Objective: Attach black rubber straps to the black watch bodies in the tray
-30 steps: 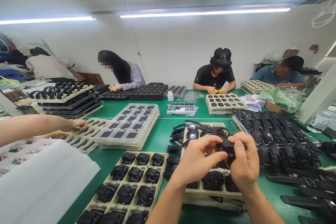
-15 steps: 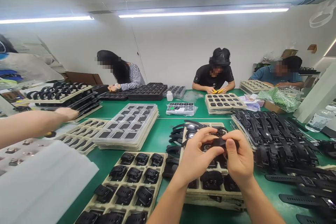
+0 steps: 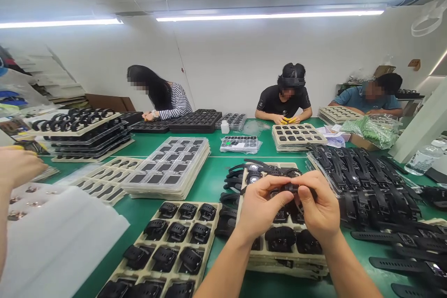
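My left hand (image 3: 260,207) and my right hand (image 3: 321,207) are closed, fingers and thumbs pinching a black watch (image 3: 290,187) from both sides. Fingers cover most of it, so which part faces me cannot be made out. Directly below is a stack of beige trays (image 3: 272,260), whose top compartments hold black watches (image 3: 280,238). To the left lies another beige tray (image 3: 176,253) with folded black watches (image 3: 165,259) in its cells. Loose watches (image 3: 226,221) with outstretched straps lie between the two trays.
Clear lidded trays (image 3: 167,167) stand stacked farther left. On the right are piled strapped watches (image 3: 363,177) and a plastic bottle (image 3: 426,157). A co-worker's hand (image 3: 21,165) is at the left edge, above a white sheet (image 3: 66,242). Several people sit across the green table (image 3: 223,146).
Fingertips of both my hands have come closer together over the watch, which shows less now. The co-worker's arm on the left has pulled back toward the left edge.
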